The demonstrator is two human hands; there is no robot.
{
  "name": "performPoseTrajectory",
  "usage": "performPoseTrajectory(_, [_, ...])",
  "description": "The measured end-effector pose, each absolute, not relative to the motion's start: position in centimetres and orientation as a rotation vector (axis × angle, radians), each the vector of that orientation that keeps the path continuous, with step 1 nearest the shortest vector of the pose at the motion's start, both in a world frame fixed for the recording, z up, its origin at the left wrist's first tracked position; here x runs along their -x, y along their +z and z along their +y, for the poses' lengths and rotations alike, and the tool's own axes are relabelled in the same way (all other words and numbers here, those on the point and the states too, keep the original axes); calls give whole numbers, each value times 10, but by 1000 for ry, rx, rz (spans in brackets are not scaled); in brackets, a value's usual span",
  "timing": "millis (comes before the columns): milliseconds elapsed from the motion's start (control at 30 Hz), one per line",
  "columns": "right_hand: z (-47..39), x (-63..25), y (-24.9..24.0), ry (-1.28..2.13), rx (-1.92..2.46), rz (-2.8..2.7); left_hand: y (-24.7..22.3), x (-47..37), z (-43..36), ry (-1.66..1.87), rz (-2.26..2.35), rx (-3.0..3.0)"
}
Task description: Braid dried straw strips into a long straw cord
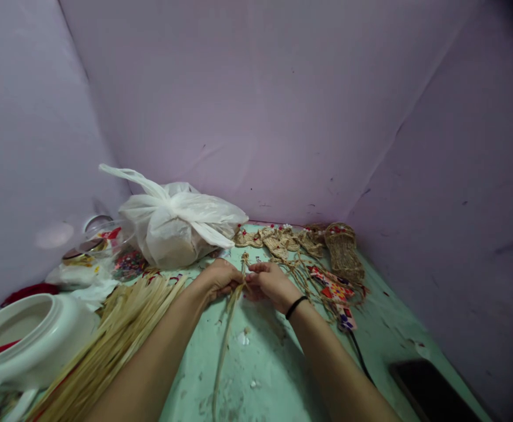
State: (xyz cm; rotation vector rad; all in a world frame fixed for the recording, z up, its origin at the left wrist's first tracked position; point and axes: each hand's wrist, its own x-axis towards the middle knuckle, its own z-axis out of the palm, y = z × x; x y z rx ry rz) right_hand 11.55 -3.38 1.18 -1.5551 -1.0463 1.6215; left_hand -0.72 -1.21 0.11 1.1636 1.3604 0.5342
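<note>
My left hand (pixel 221 278) is closed, its fingers pinching pale straw-coloured fibre strands over the green table (pixel 243 381). Facing it, my right hand (pixel 272 285), with a black band at the wrist, has its fingers curled at the same strands. A narrow twisted or braided fibre piece (pixel 245 260) rises between the fingertips toward the wall. From the hands a long loose fibre strand (pixel 222 351) trails down to the front edge of the view. The exact grip of the fingertips is partly hidden.
Left: a bundle of dry fibre (pixel 107 340), a white plastic pot (pixel 37 334) and a tied white plastic bag (pixel 177 223). Right: woven fibre pieces (pixel 283 240), a rolled woven piece (pixel 345 249), a flower-patterned handle (pixel 338 293) with a black cord, and a dark phone-like slab (pixel 430 390).
</note>
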Motion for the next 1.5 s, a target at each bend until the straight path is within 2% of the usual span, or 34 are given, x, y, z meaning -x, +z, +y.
performPoseTrajectory(100, [-34,-112,5,1687,1498,-1089,-1,9,-11,519,1351,-1181])
performPoseTrajectory(300, [-27,-118,-12,1519,1550,-1274,9,4,-15,444,1412,-1362])
performPoseTrajectory(500, [-28,-118,-13,1570,1528,-1197,21,12,-13,252,1589,-1744])
performPoseTrajectory(767, [-26,-120,-18,1635,1460,-1103,18,0,-21,163,1672,-1926])
performPoseTrajectory(1067, [-26,-122,-15,1642,1505,-1086,28,39,-6,117,1708,-1979])
performPoseTrajectory(1267, [-28,-122,-15,1665,1483,-1079,55,87,-7,-207,2116,-1911])
performPoseTrajectory(1500, [-27,-123,-16,1658,1479,-1080,39,93,-2,-318,2189,-1765])
